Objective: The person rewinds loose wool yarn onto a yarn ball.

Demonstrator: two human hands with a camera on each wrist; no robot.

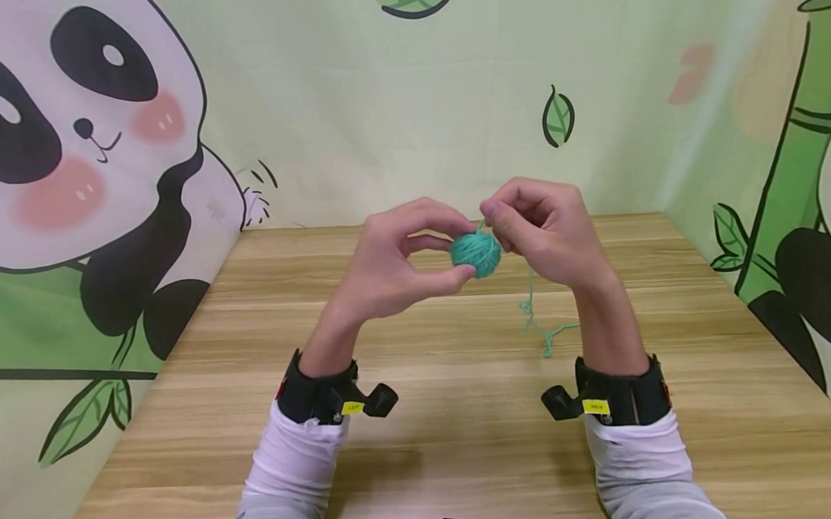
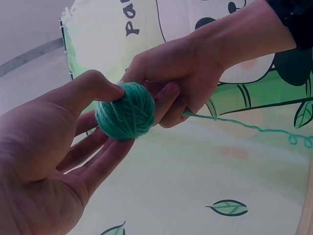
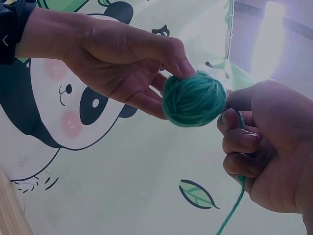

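A small teal ball of yarn is held above the table between the thumb and fingers of my left hand. Close at its right side, my right hand pinches the yarn strand, thumb against the curled fingers. In the right wrist view the strand runs through the curled fingers and hangs out below them. The loose yarn tail trails down with small kinks toward the tabletop. The left wrist view shows the wound ball with the left thumb on top and fingers beneath.
A wood-grain table lies below both hands. Behind it stands a pale green backdrop printed with pandas, bamboo and leaves. Each wrist wears a black strap with a small camera.
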